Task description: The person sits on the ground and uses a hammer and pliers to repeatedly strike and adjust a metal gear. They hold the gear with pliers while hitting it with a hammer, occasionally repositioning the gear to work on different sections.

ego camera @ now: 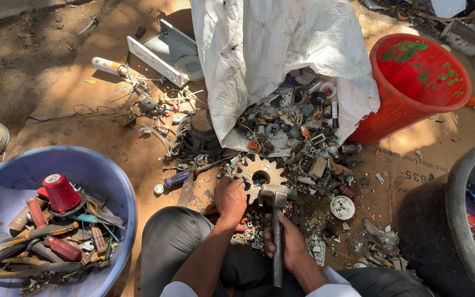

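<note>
One hammer (277, 220) sits in the right hand (288, 248), whose fingers (271, 246) are wrapped tight around the metal handle. Its long axis runs almost straight away from the person, the handle end near the lap and the blocky steel head (276, 192) pointing forward. The head rests at the near edge of one toothed metal gear (257, 171), which lies flat on the cardboard sheet (413, 159) covering the ground. The left hand (230, 199) is just left of the hammer head, palm down on the gear's near-left side, its fingers curled and pressed onto something at the gear's edge; what they pinch cannot be made out.

Beyond both sets of fingers, a heap of small scrap parts (295, 129) spills from one white sack (270, 49). Left of the left fingers lie one blue-handled screwdriver (178, 178) and one dark round motor housing (200, 135). Further left and forward are one white metal bracket (163, 52) and one white tube (109, 66). Right of the right fingers lies one small white round dial (342, 207). Well off to the right and ahead stands one red bucket (413, 82), tipped on its side. Far left of the fingers is one blue basin (100, 170) holding rusty tools and one red cap (60, 192). One dark tub (460, 209) stands at the far right.
</note>
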